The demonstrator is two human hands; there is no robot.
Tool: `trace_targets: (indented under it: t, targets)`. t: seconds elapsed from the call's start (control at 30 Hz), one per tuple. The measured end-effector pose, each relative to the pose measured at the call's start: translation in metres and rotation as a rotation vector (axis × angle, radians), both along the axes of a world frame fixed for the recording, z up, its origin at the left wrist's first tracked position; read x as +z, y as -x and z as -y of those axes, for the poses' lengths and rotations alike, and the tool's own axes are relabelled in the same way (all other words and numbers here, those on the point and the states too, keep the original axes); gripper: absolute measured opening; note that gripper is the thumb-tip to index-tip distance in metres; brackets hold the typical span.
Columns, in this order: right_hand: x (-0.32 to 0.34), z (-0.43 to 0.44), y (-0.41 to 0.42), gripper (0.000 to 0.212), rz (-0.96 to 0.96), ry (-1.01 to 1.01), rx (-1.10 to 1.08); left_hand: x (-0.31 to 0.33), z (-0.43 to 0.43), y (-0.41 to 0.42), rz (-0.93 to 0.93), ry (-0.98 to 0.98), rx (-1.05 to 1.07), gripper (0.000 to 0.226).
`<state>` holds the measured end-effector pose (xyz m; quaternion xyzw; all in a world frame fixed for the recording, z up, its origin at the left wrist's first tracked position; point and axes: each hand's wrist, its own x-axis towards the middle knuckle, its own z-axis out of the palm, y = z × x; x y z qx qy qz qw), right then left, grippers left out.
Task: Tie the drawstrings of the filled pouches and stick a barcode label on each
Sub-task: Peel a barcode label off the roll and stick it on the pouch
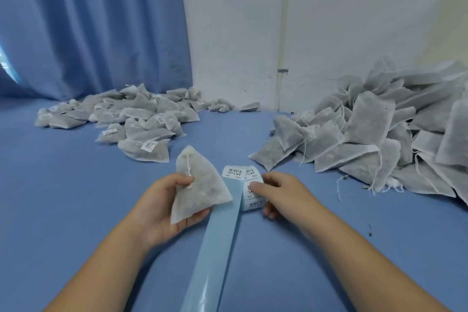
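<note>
Grip: left hand (162, 206) pinches grey fabric filled pouch (202, 185); right hand (283, 192) curls round white barcode-label roll (238, 172); best peel one label corner cleanly.

Your right hand (281, 192) hides part of the white barcode label roll (240, 175); its print is unreadably small. The pale blue backing strip (215, 248) leaves the bottom edge.

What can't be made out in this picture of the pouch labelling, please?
Head view:
- Label roll: print too small and blurred to read.
- Pouch in the left hand: back face hidden by the palm and fingers.
- Right hand: covers the roll's side, so peeling is unclear.
- Right pile: cut off by the right edge.
- Backing strip: end cut off by the bottom edge.
</note>
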<state>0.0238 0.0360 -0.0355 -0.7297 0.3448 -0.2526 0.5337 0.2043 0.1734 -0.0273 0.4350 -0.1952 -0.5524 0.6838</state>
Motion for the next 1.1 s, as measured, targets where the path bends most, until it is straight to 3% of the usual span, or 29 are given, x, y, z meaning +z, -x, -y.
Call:
trace_targets:
  t: [0.3, 0.4, 0.53, 0.83, 1.1]
  targets:
    - [-0.012, -0.004, 0.005, 0.004, 0.178, -0.130, 0.082, -0.007, 0.004, 0.000, 0.079, 0.020, -0.143, 0.021]
    - [-0.015, -0.004, 0.004, 0.012, 0.205, -0.175, 0.074, -0.007, 0.004, 0.004, 0.108, 0.031, -0.184, 0.017]
    - [-0.011, -0.002, 0.001, 0.011, 0.184, -0.248, 0.043, -0.008, 0.004, 0.008, 0.137, 0.046, -0.207, 0.027]
    - [-0.012, -0.002, 0.000, 0.014, 0.121, -0.032, 0.031, -0.008, 0.003, 0.016, 0.272, 0.057, -0.263, 0.028]
    - [-0.014, 0.006, 0.005, 0.012, 0.117, 0.000, -0.048, -0.014, 0.004, 0.018, 0.213, 0.053, -0.265, 0.029]
